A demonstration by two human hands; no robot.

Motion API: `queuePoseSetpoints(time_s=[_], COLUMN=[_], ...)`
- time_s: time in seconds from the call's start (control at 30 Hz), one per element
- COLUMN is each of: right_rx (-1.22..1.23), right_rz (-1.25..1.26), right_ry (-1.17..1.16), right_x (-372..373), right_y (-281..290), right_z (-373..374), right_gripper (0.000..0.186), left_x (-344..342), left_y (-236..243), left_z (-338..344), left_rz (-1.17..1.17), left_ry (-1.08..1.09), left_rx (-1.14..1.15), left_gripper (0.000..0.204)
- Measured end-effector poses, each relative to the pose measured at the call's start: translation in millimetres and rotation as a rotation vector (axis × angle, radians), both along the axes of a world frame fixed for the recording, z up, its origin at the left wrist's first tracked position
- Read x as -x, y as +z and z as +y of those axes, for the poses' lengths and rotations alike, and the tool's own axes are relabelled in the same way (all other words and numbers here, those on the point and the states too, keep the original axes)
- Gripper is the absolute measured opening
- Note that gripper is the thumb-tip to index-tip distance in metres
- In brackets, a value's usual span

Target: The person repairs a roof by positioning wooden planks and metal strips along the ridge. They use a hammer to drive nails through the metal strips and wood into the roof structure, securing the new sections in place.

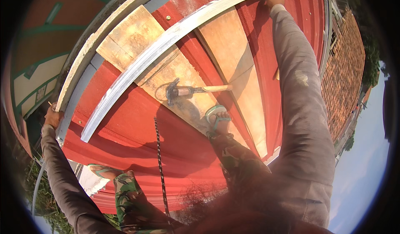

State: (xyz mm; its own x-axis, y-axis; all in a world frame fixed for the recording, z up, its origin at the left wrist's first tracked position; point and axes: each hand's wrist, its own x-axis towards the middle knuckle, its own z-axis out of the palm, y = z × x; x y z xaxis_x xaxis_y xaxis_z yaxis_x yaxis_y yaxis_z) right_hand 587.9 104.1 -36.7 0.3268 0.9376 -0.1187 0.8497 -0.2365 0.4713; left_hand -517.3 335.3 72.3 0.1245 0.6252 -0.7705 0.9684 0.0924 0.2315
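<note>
A long silvery metal strip (173, 31) lies in an arc-like line across the red ribbed metal roofing (143, 125) and two boards. At its far right part, my right hand (274, 1) is closed at the strip's near edge, the fingertips partly hidden. My left hand (53, 117) is closed at the far left, against the rim of the pale wall (68, 90). A thin orange-brown stick (50, 104) pokes up from its fingers. Between my arms, a claw hammer (187, 91) with a wooden handle rests across the stained board (179, 69), apart from both hands.
A plain wooden board (233, 46) lies right of the stained one. My sandalled foot (218, 119) stands by the hammer, the other (104, 171) near the roof's left edge. A dark speckled cord (159, 159) hangs between my legs. A tiled roof (343, 75) lies beyond the right edge.
</note>
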Motion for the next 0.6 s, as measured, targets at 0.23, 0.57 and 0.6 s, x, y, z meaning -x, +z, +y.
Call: queuePoseSetpoints(time_s=[0.23,0.57,0.6], right_rx=[-0.383,-0.314,-0.177], right_rz=[0.359,1.190,1.075], right_ry=[-0.337,-0.286,-0.091], right_x=[-10.7,383.1,406.9], right_y=[-1.1,113.6,115.0], right_z=[-22.2,-209.4,-220.3], right_gripper=[0.025,0.012,0.013], left_x=[-17.6,-62.8,-62.0], left_y=[-25.1,5.5,5.7], left_z=[3.7,-5.9,-11.0], left_rz=[-0.060,-0.051,-0.044], left_ry=[-0.034,-0.200,-0.180], left_rx=[-0.004,-0.103,-0.112], left_gripper=[0.061,0.078,0.077])
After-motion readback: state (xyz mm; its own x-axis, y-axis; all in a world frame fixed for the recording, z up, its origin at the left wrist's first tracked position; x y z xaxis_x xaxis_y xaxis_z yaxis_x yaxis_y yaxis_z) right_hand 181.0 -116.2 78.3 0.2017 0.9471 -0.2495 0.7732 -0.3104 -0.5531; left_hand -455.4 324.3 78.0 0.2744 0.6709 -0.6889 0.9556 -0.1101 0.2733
